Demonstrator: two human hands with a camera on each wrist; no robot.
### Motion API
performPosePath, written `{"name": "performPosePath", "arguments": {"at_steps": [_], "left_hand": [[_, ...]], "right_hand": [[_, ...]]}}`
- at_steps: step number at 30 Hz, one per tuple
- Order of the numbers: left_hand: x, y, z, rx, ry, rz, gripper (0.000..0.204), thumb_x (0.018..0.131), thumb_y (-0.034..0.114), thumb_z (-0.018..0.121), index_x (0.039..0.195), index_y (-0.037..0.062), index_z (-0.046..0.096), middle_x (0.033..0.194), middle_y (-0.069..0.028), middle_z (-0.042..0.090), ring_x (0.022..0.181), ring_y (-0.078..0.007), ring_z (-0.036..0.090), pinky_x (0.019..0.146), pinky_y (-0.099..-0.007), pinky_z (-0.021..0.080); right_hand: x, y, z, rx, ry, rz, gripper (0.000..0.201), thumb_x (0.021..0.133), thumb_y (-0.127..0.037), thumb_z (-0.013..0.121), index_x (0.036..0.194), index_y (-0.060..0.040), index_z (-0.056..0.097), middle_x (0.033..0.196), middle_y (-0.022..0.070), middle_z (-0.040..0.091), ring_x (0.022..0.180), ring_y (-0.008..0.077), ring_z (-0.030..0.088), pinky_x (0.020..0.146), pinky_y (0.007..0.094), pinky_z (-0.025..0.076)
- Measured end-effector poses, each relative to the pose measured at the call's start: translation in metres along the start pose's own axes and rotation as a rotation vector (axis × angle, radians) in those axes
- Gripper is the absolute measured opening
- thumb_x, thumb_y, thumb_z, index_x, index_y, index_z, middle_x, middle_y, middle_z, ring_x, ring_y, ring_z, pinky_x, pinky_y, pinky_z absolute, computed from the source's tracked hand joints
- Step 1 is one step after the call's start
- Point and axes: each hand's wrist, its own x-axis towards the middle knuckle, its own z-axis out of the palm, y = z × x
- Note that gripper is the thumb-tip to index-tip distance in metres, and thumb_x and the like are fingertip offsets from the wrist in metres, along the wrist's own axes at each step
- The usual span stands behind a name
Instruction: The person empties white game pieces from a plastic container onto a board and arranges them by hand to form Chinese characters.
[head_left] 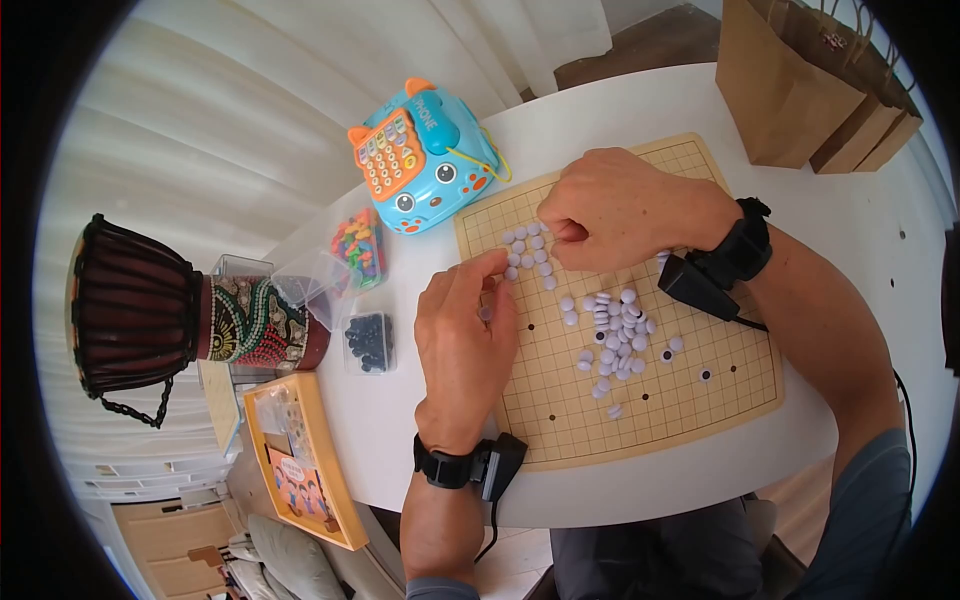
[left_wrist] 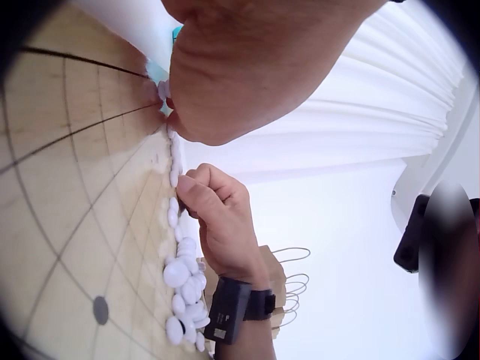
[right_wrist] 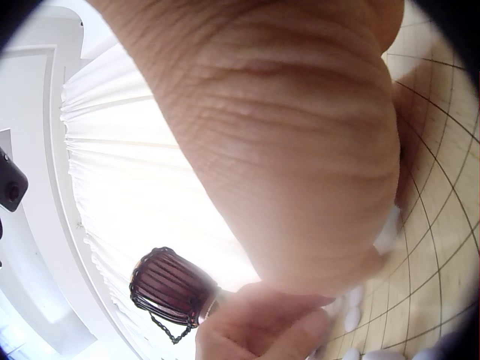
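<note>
On the gridded wooden board (head_left: 680,400) lie small round white pieces, a short cluster (head_left: 521,247) near its far left part and a larger heap (head_left: 625,335) in the middle. My left hand (head_left: 465,335) rests at the board's left edge, its fingers bent loosely beside the cluster, one white piece (head_left: 486,313) visible beneath it. My right hand (head_left: 625,210) lies over the board on the cluster's other side, its fingers curled and their tips down by the pieces; whether it pinches one is hidden. The left wrist view shows the right hand (left_wrist: 221,221) low behind the white pieces (left_wrist: 177,273).
A blue toy telephone (head_left: 430,165) stands beyond the board. At the left are boxes of coloured pieces (head_left: 358,245) and dark pieces (head_left: 369,343), a drum (head_left: 140,305) and an orange-framed tray (head_left: 345,500). Paper bags (head_left: 785,100) stand at the far right.
</note>
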Motion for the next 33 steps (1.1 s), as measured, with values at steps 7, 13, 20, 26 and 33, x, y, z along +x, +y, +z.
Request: {"name": "performPosePath", "arguments": {"at_steps": [7, 13, 20, 26, 33], "left_hand": [[0.001, -0.002, 0.001, -0.007, -0.013, 0.002, 0.028, 0.099, -0.003, 0.081, 0.126, 0.0024, 0.08, 0.113, -0.0124, 0.084, 0.097, -0.0256, 0.081, 0.088, -0.0394, 0.063], [0.002, -0.002, 0.001, -0.013, -0.012, -0.004, 0.027, 0.099, -0.002, 0.082, 0.126, 0.0027, 0.08, 0.112, -0.0123, 0.084, 0.096, -0.0255, 0.08, 0.088, -0.0392, 0.063], [0.002, -0.005, -0.001, -0.009, 0.01, -0.004, 0.03, 0.097, -0.001, 0.085, 0.126, 0.0033, 0.08, 0.11, -0.0125, 0.083, 0.097, -0.0269, 0.08, 0.088, -0.0398, 0.063], [0.005, -0.007, -0.017, 0.078, 0.019, -0.028, 0.043, 0.091, 0.011, 0.093, 0.13, 0.004, 0.078, 0.119, -0.0141, 0.08, 0.114, -0.0323, 0.075, 0.098, -0.0453, 0.061], [0.003, 0.0, -0.032, 0.03, -0.195, -0.153, 0.052, 0.089, 0.019, 0.096, 0.135, 0.0041, 0.077, 0.134, -0.0135, 0.072, 0.125, -0.036, 0.07, 0.105, -0.0465, 0.059]], "right_hand": [[-0.002, 0.002, 0.003, 0.03, 0.046, -0.019, 0.031, 0.082, -0.018, 0.075, 0.063, -0.0062, 0.054, 0.06, 0.0113, 0.057, 0.061, 0.0364, 0.056, 0.062, 0.0497, 0.045], [-0.002, 0.001, 0.002, 0.03, 0.04, -0.018, 0.03, 0.082, -0.017, 0.075, 0.063, -0.006, 0.054, 0.059, 0.0114, 0.057, 0.061, 0.0363, 0.056, 0.061, 0.0497, 0.044], [-0.001, 0.005, 0.002, -0.002, 0.037, -0.029, 0.024, 0.083, -0.025, 0.074, 0.067, -0.0084, 0.065, 0.066, 0.0118, 0.069, 0.068, 0.0384, 0.068, 0.065, 0.0499, 0.053], [-0.002, 0.005, -0.001, 0.087, 0.027, -0.058, 0.034, 0.091, -0.023, 0.078, 0.07, -0.0049, 0.058, 0.067, 0.0141, 0.06, 0.065, 0.0372, 0.059, 0.062, 0.0488, 0.045], [-0.003, 0.008, -0.014, 0.16, -0.077, -0.011, 0.026, 0.095, -0.016, 0.075, 0.08, -0.0019, 0.058, 0.071, 0.013, 0.056, 0.067, 0.0317, 0.053, 0.065, 0.0452, 0.044]]}}
